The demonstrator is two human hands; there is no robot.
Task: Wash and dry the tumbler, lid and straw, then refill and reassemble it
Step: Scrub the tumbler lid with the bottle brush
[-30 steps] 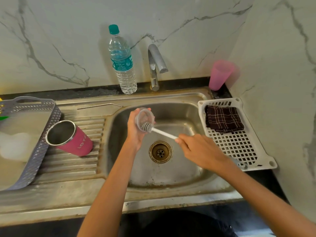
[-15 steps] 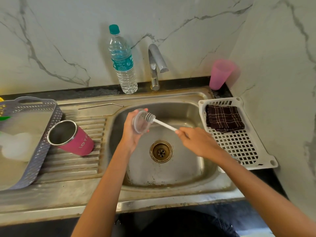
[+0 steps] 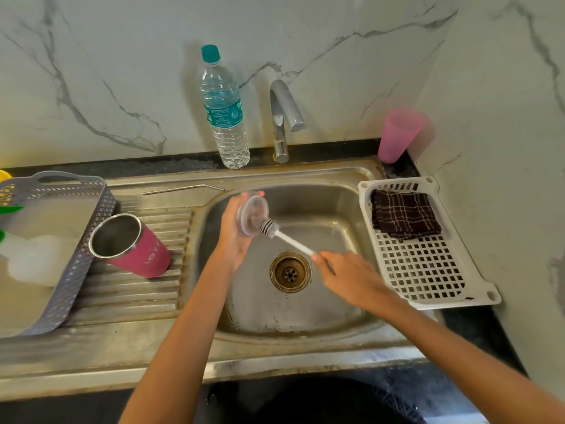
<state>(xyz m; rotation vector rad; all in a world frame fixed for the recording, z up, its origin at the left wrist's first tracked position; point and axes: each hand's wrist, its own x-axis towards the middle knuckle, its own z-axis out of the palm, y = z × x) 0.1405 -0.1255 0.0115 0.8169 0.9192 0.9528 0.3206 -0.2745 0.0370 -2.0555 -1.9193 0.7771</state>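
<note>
**A:** Where's everything at?

**B:** Your left hand (image 3: 234, 231) grips the clear lid (image 3: 252, 214) over the sink (image 3: 305, 316). Your right hand (image 3: 345, 275) is curled round the brush (image 3: 269, 228) handle, bristles on the lid. The pink tumbler (image 3: 131, 244) lies tipped on the draining board (image 3: 137, 295), and the metal straw (image 3: 183, 188) is behind it.

left hand (image 3: 233, 232), right hand (image 3: 348, 277), both bare

basket (image 3: 107, 206) cut at left, contents blurred; right hand (image 3: 351, 276) hides brush (image 3: 287, 240) end
</note>
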